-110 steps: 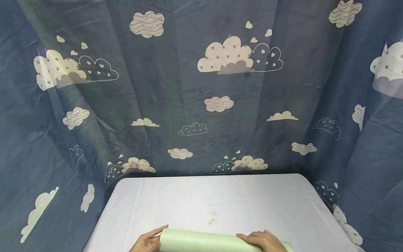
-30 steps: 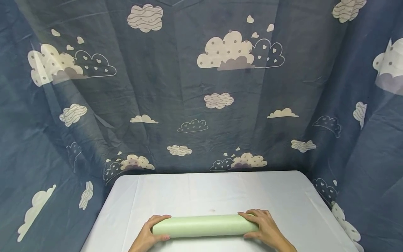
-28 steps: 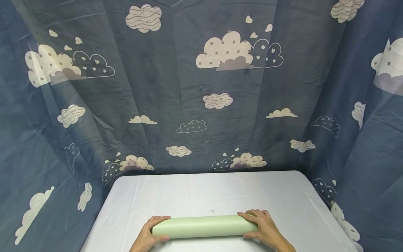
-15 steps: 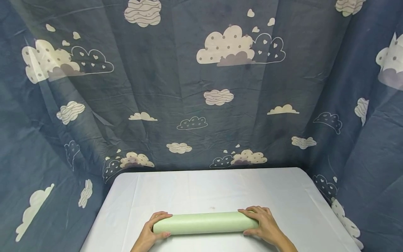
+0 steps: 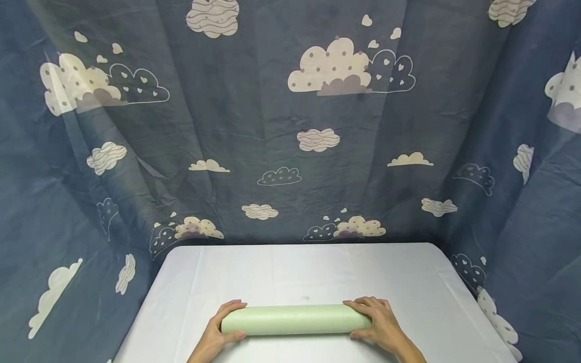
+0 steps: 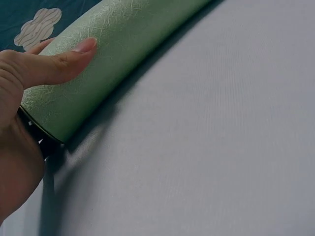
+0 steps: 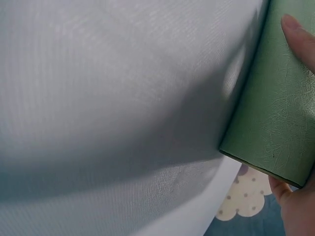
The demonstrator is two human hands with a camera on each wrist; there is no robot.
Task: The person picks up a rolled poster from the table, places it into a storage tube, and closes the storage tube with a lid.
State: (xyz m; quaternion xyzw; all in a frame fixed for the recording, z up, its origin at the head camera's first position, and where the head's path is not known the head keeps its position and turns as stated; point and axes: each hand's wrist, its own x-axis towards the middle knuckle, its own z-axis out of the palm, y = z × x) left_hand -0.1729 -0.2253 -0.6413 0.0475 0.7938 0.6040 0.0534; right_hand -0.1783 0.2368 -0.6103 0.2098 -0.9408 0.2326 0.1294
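Observation:
A pale green roll [image 5: 295, 320] with a crinkled, leather-like surface lies crosswise on the white table near its front. My left hand [image 5: 217, 330] grips its left end, fingers over the far side and thumb on the near side. At the other end my right hand [image 5: 379, 325] holds it the same way. In the left wrist view, the left thumb [image 6: 64, 64] presses on the roll [image 6: 113, 64], whose end rim shows dark inside. The right wrist view shows the right thumb [image 7: 300, 39] on the roll [image 7: 270, 108]; the palm is at its end.
The white table [image 5: 295, 272] has rounded far corners and a small faint stain [image 5: 306, 297] beyond the roll. Dark blue cloth [image 5: 272, 116] with a cloud print hangs behind the table and along both sides.
Earlier the roll lay lower in view and tilted, with the right hand on top, short of its right end. Now it lies level and farther forward, a hand at each end. Lately little has changed.

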